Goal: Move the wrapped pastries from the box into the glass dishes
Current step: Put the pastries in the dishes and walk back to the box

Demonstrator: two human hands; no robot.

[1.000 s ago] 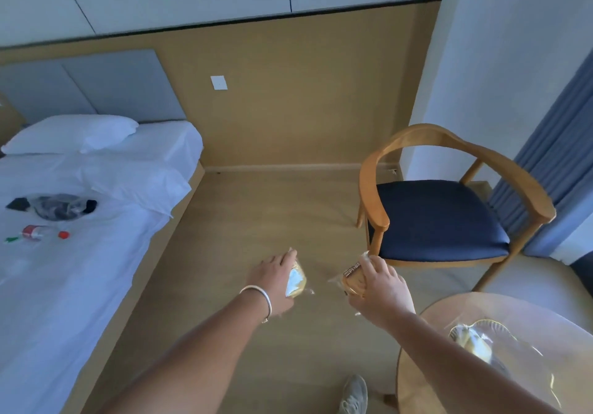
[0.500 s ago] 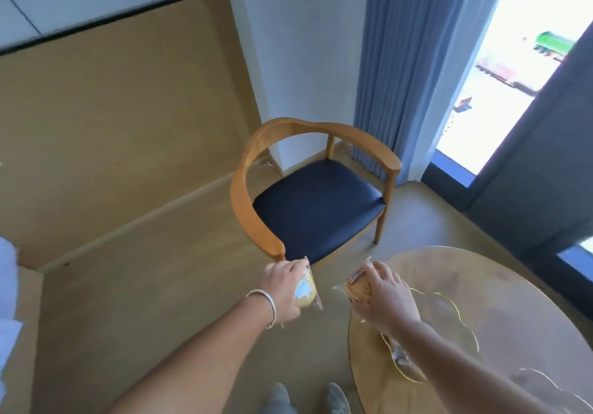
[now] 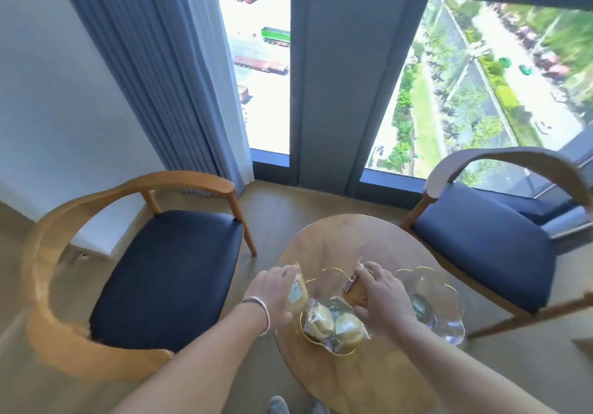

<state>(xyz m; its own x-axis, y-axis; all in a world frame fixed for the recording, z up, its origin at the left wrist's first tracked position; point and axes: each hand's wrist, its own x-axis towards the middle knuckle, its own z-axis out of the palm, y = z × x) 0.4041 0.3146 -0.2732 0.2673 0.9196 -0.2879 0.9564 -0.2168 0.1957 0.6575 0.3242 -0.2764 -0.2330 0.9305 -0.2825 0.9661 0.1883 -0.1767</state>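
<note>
Clear-wrapped yellow pastries: one gripped in left hand [image 3: 276, 288], one in right hand [image 3: 378, 295], fingers closed, over gold-rimmed glass dish [image 3: 316, 280] already holding two. Step: delivery. Next: lower, release.

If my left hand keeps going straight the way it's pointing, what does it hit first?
Probably the gold rim of the near glass dish; the left hand, holding a wrapped pastry, points toward it. Depth is hard to judge.

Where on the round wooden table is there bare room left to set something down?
The far part of the round wooden table, beyond both gold-rimmed glass dishes, is bare, as is the near edge toward the person. The middle is crowded: the left glass dish holds two wrapped pastries, with the left hand and right hand over it.
</note>
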